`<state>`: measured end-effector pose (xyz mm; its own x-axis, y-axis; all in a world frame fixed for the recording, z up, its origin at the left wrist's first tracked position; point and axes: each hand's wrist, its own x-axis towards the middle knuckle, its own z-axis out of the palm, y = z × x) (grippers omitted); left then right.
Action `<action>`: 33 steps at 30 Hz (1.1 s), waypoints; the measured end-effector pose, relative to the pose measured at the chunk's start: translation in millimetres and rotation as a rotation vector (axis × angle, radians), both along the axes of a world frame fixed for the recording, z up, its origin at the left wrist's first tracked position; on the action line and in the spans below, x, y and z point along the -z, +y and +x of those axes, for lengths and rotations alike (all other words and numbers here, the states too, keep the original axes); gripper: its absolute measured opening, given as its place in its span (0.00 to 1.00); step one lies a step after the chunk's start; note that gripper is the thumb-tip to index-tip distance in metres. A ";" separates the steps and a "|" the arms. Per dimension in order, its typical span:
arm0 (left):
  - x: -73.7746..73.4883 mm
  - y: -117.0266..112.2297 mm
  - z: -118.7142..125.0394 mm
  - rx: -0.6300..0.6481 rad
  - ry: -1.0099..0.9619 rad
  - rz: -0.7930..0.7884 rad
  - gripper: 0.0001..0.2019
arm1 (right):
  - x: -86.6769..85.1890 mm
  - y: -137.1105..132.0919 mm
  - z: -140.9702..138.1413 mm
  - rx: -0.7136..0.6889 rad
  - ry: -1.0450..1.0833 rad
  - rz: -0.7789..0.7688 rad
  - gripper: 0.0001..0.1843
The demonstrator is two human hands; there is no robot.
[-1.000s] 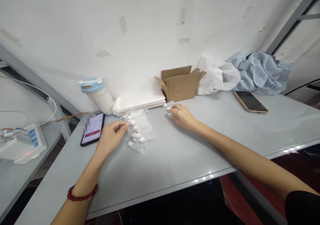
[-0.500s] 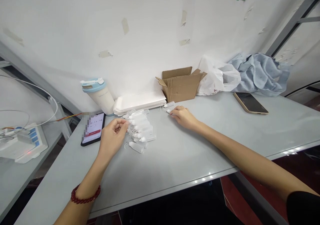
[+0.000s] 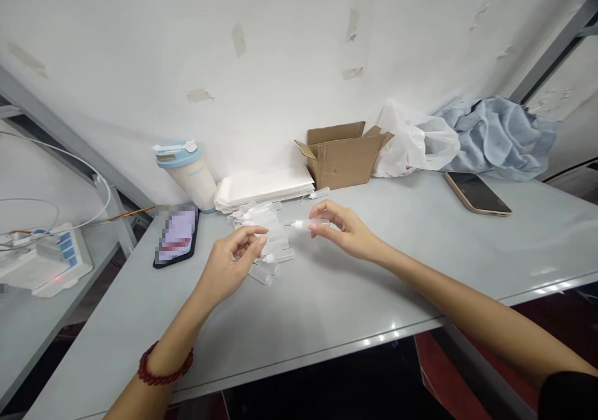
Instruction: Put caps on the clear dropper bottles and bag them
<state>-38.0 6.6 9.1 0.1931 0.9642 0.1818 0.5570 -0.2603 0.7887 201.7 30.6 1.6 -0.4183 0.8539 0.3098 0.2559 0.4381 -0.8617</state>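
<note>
My right hand (image 3: pixel 343 228) pinches a small translucent squeeze bottle (image 3: pixel 306 224) between thumb and fingers, raised off the table. It lies nearly level, its white neck and thin tip pointing left toward my other hand. My left hand (image 3: pixel 236 258) hovers over the near side of a pile of similar bottles (image 3: pixel 275 236), thumb and index finger curved with a slight gap between their tips; I see nothing held there. The hand hides part of the pile. Another small bottle (image 3: pixel 321 192) lies apart, beside a stack of white sheets or envelopes (image 3: pixel 266 186).
Against the wall stand a blue-lidded cup (image 3: pixel 189 174), an open cardboard box (image 3: pixel 346 161), a white plastic bag (image 3: pixel 411 143) and a blue cloth (image 3: pixel 502 136). One phone (image 3: pixel 177 236) lies at left, another phone (image 3: pixel 477 192) at right. A power strip (image 3: pixel 60 261) sits far left.
My right hand has picked up the bottle from beside the white stack and brought it nearer. My left hand has moved right, away from the pile's left edge. The view has shifted slightly.
</note>
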 end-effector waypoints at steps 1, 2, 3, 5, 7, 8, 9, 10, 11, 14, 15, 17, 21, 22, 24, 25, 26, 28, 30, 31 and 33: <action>-0.2 -0.5 0.9 0.031 0.017 -0.017 0.12 | 0.5 -0.9 -1.2 -0.014 0.004 -0.006 0.08; -0.5 -1.1 1.9 0.060 0.031 -0.031 0.12 | 1.1 -1.5 -2.3 -0.022 0.004 -0.008 0.09; -0.9 -1.6 3.1 0.084 0.042 -0.038 0.12 | 1.5 -2.2 -3.2 -0.025 0.000 -0.009 0.09; -2.1 -2.6 5.3 0.114 0.049 -0.043 0.12 | 1.5 -3.6 -4.4 -0.026 -0.011 -0.011 0.08; -3.5 -3.4 6.7 0.125 0.045 -0.051 0.12 | 0.7 -5.1 -5.1 -0.024 -0.018 -0.017 0.08; -4.3 -3.8 7.0 0.131 0.042 -0.059 0.12 | 0.1 -5.8 -5.3 -0.021 -0.019 -0.018 0.08; -5.0 -4.2 7.0 0.139 0.039 -0.067 0.11 | -0.5 -6.4 -5.4 -0.017 -0.018 -0.016 0.09; -5.6 -4.5 6.9 0.149 0.036 -0.078 0.11 | -1.1 -6.8 -5.6 -0.014 -0.017 -0.014 0.09; -6.0 -4.8 6.7 0.161 0.033 -0.089 0.11 | -1.5 -7.1 -5.8 -0.009 -0.016 -0.014 0.09; -6.4 -5.3 6.5 0.180 0.018 -0.114 0.11 | -2.4 -7.7 -6.2 0.000 -0.006 -0.018 0.09; -6.3 -5.3 6.7 0.178 0.010 -0.118 0.11 | -2.5 -7.8 -6.2 0.000 -0.004 -0.022 0.09; -5.9 -5.0 7.5 0.167 -0.015 -0.123 0.11 | -2.4 -8.1 -6.0 -0.009 -0.003 -0.029 0.10; -4.5 -4.4 9.5 0.140 -0.100 -0.150 0.11 | -1.6 -8.9 -5.3 -0.046 -0.002 -0.033 0.09; -4.1 -4.3 9.9 0.136 -0.117 -0.158 0.10 | -1.4 -9.2 -5.2 -0.056 0.002 -0.034 0.09; -3.4 -4.5 10.5 0.134 -0.134 -0.168 0.10 | -1.1 -9.8 -5.1 -0.070 0.014 -0.039 0.09; -3.1 -4.6 10.7 0.134 -0.137 -0.170 0.10 | -1.0 -10.1 -5.0 -0.074 0.019 -0.043 0.09; -2.9 -4.8 10.7 0.134 -0.139 -0.170 0.10 | -1.0 -10.3 -5.0 -0.076 0.023 -0.046 0.09; -2.7 -5.1 10.5 0.130 -0.142 -0.171 0.10 | -1.0 -10.7 -4.9 -0.075 0.028 -0.051 0.09; -2.3 -5.1 10.0 0.128 -0.148 -0.172 0.10 | -1.2 -11.0 -4.7 -0.070 0.033 -0.051 0.09; -2.1 -5.1 9.7 0.129 -0.150 -0.172 0.10 | -1.3 -11.0 -4.7 -0.068 0.035 -0.049 0.09; -1.6 -4.9 9.2 0.132 -0.149 -0.170 0.10 | -1.6 -11.1 -4.7 -0.068 0.035 -0.047 0.09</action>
<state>-28.8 1.7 10.6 0.3029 0.9514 0.0556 0.4012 -0.1802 0.8981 197.0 19.5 3.1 -0.4655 0.8379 0.2850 0.1968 0.4120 -0.8897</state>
